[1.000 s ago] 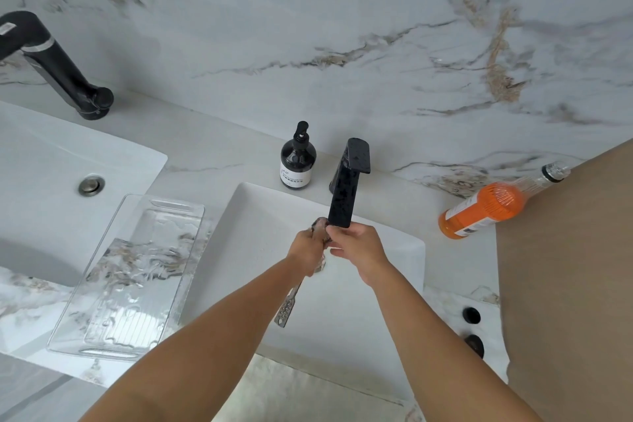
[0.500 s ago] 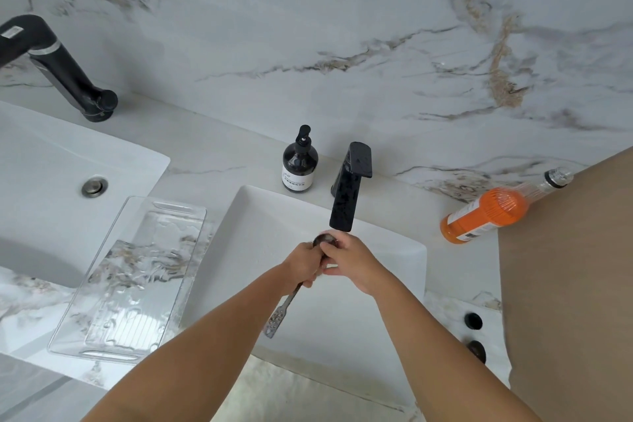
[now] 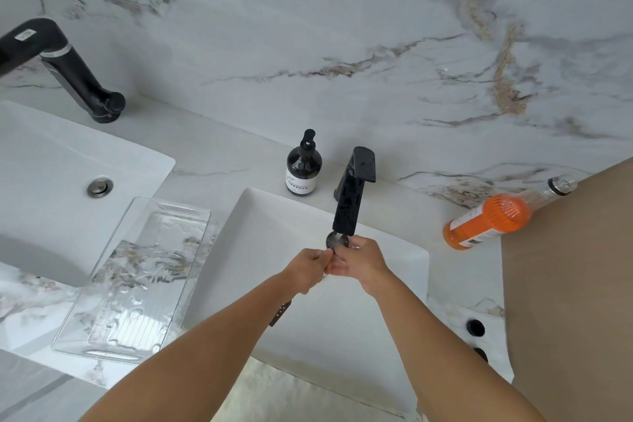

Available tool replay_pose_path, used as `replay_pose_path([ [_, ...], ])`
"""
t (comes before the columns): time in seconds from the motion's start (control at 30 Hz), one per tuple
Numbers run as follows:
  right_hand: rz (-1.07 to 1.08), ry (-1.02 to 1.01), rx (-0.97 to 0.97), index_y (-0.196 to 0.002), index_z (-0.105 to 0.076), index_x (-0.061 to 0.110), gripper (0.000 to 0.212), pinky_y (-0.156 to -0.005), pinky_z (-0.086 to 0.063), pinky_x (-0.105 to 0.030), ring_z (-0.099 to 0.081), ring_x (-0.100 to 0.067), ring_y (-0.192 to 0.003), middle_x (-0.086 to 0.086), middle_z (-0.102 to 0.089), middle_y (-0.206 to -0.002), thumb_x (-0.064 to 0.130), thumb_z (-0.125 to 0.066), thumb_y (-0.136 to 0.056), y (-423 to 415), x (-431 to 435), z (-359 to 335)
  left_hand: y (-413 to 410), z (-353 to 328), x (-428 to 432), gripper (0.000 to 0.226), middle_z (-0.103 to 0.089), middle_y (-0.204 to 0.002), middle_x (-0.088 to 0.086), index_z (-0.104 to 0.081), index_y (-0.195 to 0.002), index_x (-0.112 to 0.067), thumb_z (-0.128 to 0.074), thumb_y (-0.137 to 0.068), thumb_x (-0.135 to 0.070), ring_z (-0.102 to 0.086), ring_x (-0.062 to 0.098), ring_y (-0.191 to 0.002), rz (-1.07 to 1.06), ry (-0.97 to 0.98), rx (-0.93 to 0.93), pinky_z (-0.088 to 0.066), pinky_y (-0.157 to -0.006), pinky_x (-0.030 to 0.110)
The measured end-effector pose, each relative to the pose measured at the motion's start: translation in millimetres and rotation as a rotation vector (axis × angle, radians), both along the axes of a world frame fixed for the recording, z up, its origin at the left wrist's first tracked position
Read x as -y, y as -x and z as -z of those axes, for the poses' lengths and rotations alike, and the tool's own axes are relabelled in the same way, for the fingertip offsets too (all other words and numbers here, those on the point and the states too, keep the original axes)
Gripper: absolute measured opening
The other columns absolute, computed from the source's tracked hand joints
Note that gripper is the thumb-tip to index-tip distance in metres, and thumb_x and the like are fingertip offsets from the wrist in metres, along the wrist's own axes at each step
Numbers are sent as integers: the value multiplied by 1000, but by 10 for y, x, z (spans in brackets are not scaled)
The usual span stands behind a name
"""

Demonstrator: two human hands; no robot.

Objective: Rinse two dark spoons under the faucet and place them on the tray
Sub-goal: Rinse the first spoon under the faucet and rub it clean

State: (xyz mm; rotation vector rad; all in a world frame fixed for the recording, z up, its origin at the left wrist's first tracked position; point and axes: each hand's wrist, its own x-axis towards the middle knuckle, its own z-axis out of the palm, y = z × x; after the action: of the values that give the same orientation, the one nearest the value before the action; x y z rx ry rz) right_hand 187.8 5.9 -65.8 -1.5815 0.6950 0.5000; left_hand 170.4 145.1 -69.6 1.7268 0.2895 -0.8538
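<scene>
Fingers of our left hand are pinching the wet, slippery, stiff spoon at its neck; our right hand is rubbing its bowl.

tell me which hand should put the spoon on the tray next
Probably left. The left hand already grips the spoon by its handle, and the tray lies on that side; the right hand only rubs the bowl.

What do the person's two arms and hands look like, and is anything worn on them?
Both forearms are bare up to the picture's lower edge: no sleeves show. The left hand and the right hand wear no gloves. No watch, bracelet or ring is visible on the parts that show, though some fingers are hidden.
</scene>
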Motion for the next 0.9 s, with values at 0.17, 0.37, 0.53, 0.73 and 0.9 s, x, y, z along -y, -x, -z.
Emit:
replay_pose_path([
  [0.17,8,-35,3,-91,-68,-7,15,-72,-63,-43,-77,-36,-68,-20,-75,-80,3,-75,-81,-34,-45,-13,22,-20,-43,46,-27,-43,-5,-37,-63,-16,-36,-105,-34,-19,10,-34,-43,63,-55,-14,-43,14],
  [0.37,-222,-123,-25,-84,-70,-2,14,-82,-63,-42,-76,-36,-79,-20,-74,-83,-3,-58,-92,-5,-76,-138,-17,-48,-207,40,-25,-49,-2,-50,-72,-13,-37,-104,-32,-17,10,-38,-34,34,-101,-14,-44,15],
  [0.53,-234,313,186,-113,-66,3,25,-87,-54,-37,-67,-26,-89,-14,-72,-106,-4,-61,-89,-83,172,-521,-33,-31,-234,31,-22,-51,-6,-59,-95,-11,-33,-106,-24,-15,9,-40,-162,245,-256,-12,-37,18],
  [0.73,-511,811,740,-150,-37,9,65,-114,-31,-25,-41,-24,-140,-8,-44,-153,-7,-41,-87,-271,179,-1135,-43,-34,-57,30,-32,-60,-1,-59,-105,-9,-30,-103,-13,-19,10,-43,-138,359,-309,-15,-41,21],
  [0.9,-763,942,673,-148,-38,5,62,-109,-37,-34,-42,-30,-137,-10,-41,-154,-10,-40,-88,-334,126,-1177,4,33,-4,28,-48,-66,2,-62,-99,-11,-34,-101,-16,-26,13,-48,-176,367,-304,-23,-45,24],
])
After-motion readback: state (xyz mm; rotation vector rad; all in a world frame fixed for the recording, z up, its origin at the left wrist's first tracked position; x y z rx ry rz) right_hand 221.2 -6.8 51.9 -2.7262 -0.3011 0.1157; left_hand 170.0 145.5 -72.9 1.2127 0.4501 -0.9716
